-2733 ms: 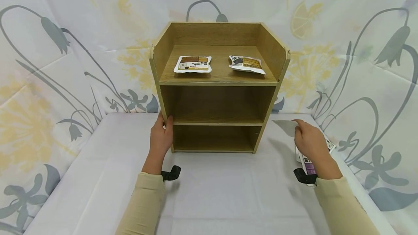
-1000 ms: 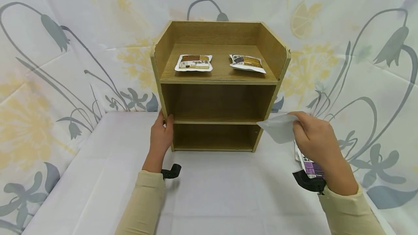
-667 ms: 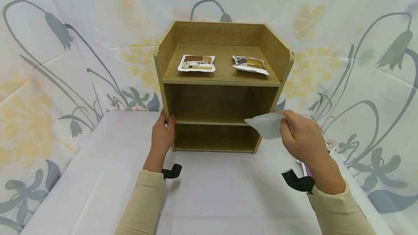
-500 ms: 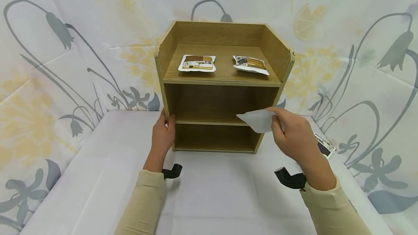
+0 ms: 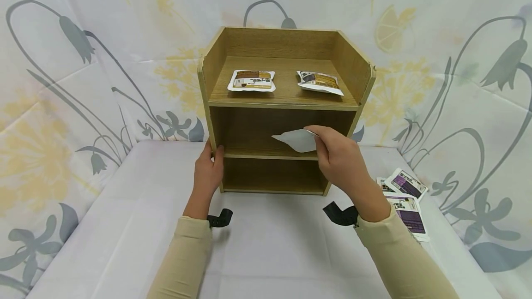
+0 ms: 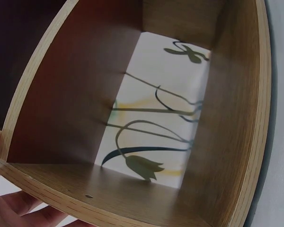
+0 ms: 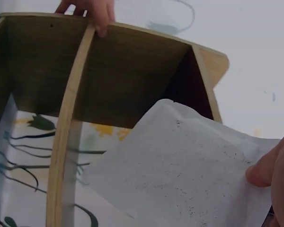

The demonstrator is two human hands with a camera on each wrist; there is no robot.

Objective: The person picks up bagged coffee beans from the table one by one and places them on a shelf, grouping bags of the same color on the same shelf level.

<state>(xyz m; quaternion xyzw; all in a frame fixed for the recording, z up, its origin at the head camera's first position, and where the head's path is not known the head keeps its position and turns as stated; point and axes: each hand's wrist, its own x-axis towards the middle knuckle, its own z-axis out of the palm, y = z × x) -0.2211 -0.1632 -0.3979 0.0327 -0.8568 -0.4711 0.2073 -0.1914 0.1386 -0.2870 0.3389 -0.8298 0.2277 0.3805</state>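
A wooden shelf unit [image 5: 287, 105] stands upright on the white cloth. My left hand [image 5: 207, 174] holds its left side panel, thumb at the front edge near the middle board; the left wrist view shows fingers [image 6: 38, 215] behind the panel. My right hand [image 5: 341, 158] pinches a flat white packet [image 5: 297, 140] by one edge, at the opening of the middle compartment. The packet's pale side with fine print [image 7: 180, 161] faces the right wrist camera. How far its tip reaches inside is unclear. Two packets, one left [image 5: 251, 80] and one right [image 5: 319, 83], lie on the top shelf.
Several purple-and-white packets [image 5: 409, 211] lie in a loose pile on the table [image 5: 266, 243] at the right. A flower-printed cloth [image 5: 415, 59] hangs behind and at both sides. The bottom compartment [image 5: 272, 175] sits below the middle board.
My right hand has carried the packet leftward and slightly up, from beside the shelf unit to the middle opening, uncovering the pile at the right. My left hand has kept its hold.
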